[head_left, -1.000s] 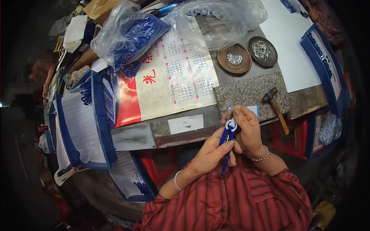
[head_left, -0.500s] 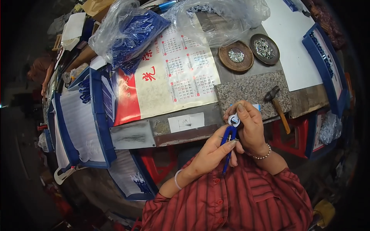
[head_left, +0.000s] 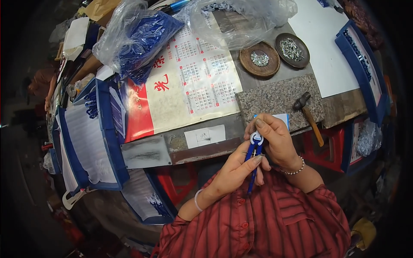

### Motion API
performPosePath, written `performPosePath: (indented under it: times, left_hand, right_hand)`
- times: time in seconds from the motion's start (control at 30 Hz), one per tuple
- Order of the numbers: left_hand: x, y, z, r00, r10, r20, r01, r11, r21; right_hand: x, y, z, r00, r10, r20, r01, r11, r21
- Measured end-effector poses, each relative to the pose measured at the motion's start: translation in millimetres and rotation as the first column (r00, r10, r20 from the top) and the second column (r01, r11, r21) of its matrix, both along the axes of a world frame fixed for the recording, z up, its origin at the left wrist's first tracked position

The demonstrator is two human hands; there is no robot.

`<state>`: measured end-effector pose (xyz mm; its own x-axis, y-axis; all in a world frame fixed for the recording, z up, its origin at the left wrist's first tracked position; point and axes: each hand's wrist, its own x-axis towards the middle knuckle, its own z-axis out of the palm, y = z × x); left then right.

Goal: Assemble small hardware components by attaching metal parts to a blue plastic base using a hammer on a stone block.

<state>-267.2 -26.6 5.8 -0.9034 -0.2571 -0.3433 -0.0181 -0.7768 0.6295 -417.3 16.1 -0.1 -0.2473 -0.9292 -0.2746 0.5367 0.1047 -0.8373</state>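
Over my lap at the bench edge, my left hand (head_left: 238,169) is closed around a blue two-legged piece (head_left: 251,182), its legs pointing down. Thin metal pins cross the legs near my left thumb. A white horseshoe-shaped head (head_left: 256,138) sits at the top of the blue legs. My right hand (head_left: 277,142) pinches this white head between thumb and fingers, its other fingers curled beside the legs. Whatever lies under the right fingertips is hidden. A small blue-and-white item (head_left: 284,119) shows just behind that hand.
A hammer (head_left: 307,114) rests on a granite slab (head_left: 279,96). Behind stand round dishes of small metal parts (head_left: 260,59) and metal pins (head_left: 291,49). A bag of blue pieces (head_left: 144,45) lies on a calendar sheet (head_left: 172,105). Blue trays (head_left: 112,142) flank the bench.
The white head has turned and now lines up with the blue legs. My right hand has shifted slightly left, its fingers closing over the top of the head.
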Motion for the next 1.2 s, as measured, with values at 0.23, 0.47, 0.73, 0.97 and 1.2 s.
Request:
performPosePath:
  times: [0.23,0.47,0.73,0.97,1.2]
  left_hand:
    - [-0.7,0.7,0.9,0.999,0.022,-0.028,-0.02,0.999,0.047]
    - [0.8,3.8,1.4,0.999,0.034,-0.035,-0.032,0.999,0.031]
    - [-1.0,3.8,4.3,0.998,0.044,-0.041,-0.043,0.999,0.021]
    - [-0.1,0.6,1.7,1.0,0.021,-0.018,-0.021,1.0,-0.002]
    - [-2.1,-0.3,1.5,1.0,0.024,0.003,-0.024,1.0,-0.016]
  right_hand:
    - [7.0,-0.8,-0.7,0.994,-0.098,0.041,0.099,0.995,-0.025]
    - [5.4,-0.6,-3.9,0.998,-0.055,-0.034,0.05,0.991,-0.121]
    - [0.4,-0.7,-7.8,1.0,-0.004,-0.021,-0.001,0.979,-0.206]
    - [1.1,-2.8,-7.4,0.998,-0.03,-0.052,0.02,0.983,-0.18]
    - [-4.7,-3.6,-9.2,0.999,0.03,-0.036,-0.036,0.984,-0.176]
